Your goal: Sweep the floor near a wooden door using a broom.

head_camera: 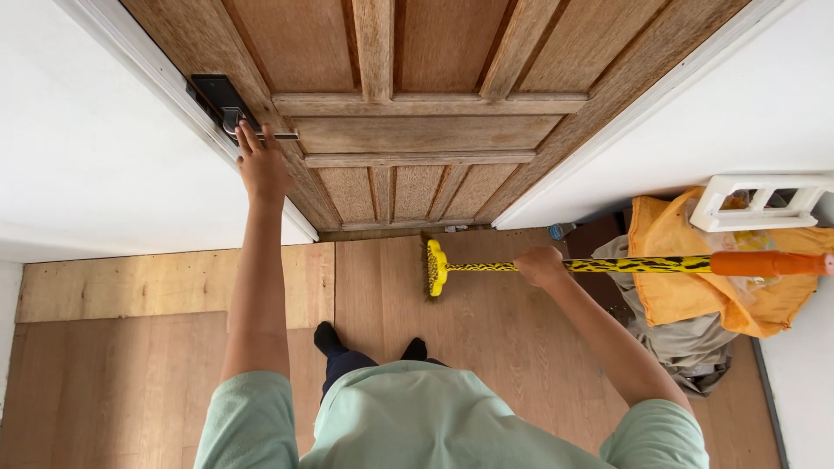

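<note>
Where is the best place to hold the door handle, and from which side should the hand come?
Grip the free end of the door handle, judging by its shape: the thin metal lever runs out sideways from the dark lock plate, so its far end seems to give the most turning force. Come from the room side, fingers wrapping over the top. The left hand already reaches there; the right hand holds the broom.

A brown panelled wooden door (pixel 417 113) with raised rails fills the top of the view, set in a white painted door frame (pixel 156 74). Plain white walls (pixel 78 156) stand on both sides of it. The light wood-plank floor (pixel 130 347) runs below, its boards paler near the left wall. At the right, an orange cloth (pixel 686 287) lies over a grey fabric heap (pixel 686 347), beside a white plastic rack (pixel 764 201). Even daylight, soft shadows.
</note>
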